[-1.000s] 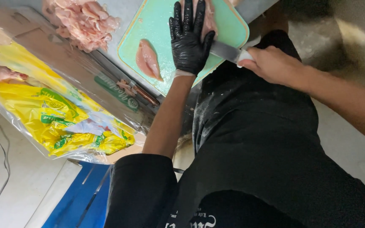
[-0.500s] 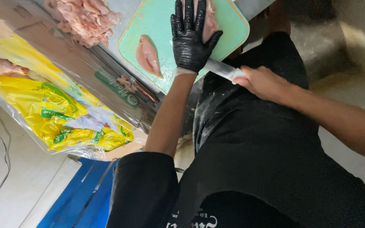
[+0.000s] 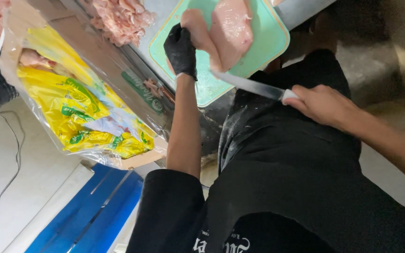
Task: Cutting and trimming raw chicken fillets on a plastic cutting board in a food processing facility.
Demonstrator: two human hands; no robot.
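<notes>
My left hand (image 3: 181,50), in a black glove, grips a slice of raw chicken (image 3: 198,33) lifted off a larger raw chicken breast (image 3: 233,30) that lies on the mint-green cutting board (image 3: 268,49). My bare right hand (image 3: 322,103) holds a knife (image 3: 249,85) by its white handle; the long blade points left over the board's near edge, just below the gloved hand.
A heap of cut raw chicken pieces (image 3: 120,16) lies on the steel counter left of the board. A cardboard box (image 3: 132,158) lined with clear plastic holds yellow-and-green bags (image 3: 71,112). A blue and white crate (image 3: 85,211) stands below. My black apron (image 3: 296,187) fills the foreground.
My gloved left hand went from lying flat with fingers spread on the meat to gripping a slice and lifting it. The knife slid out to the near side of the board.
</notes>
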